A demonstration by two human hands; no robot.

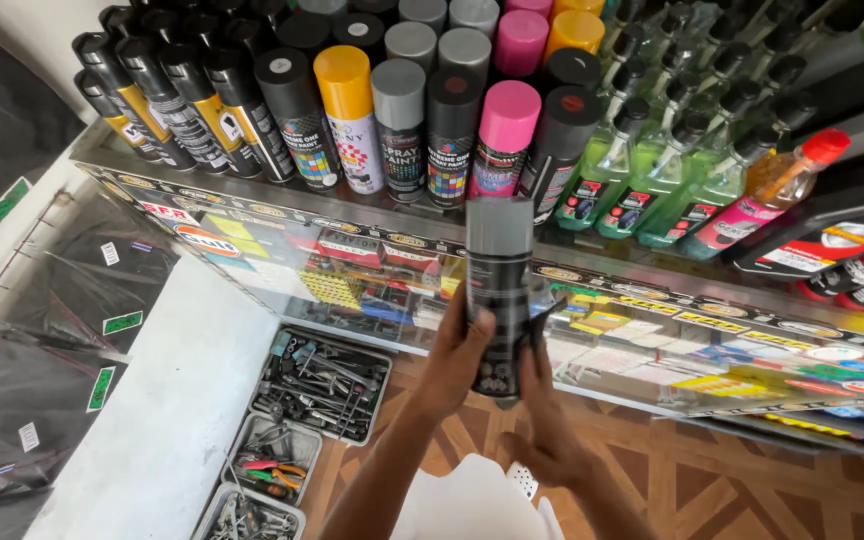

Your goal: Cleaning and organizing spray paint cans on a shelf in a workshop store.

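Both hands, left hand [462,350] and right hand [544,415], close their fingers round an upright grey-capped spray can [498,290] held before the glass shelf [282,205] of round-capped cans, above metal trays [282,425] filled with jumbled hand tools.

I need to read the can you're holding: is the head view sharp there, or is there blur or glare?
Head view: the grey-capped spray can and both hands, left and right, are softly motion-blurred; the glass counter shows reflections; shelved cans look sharper; edges bend.
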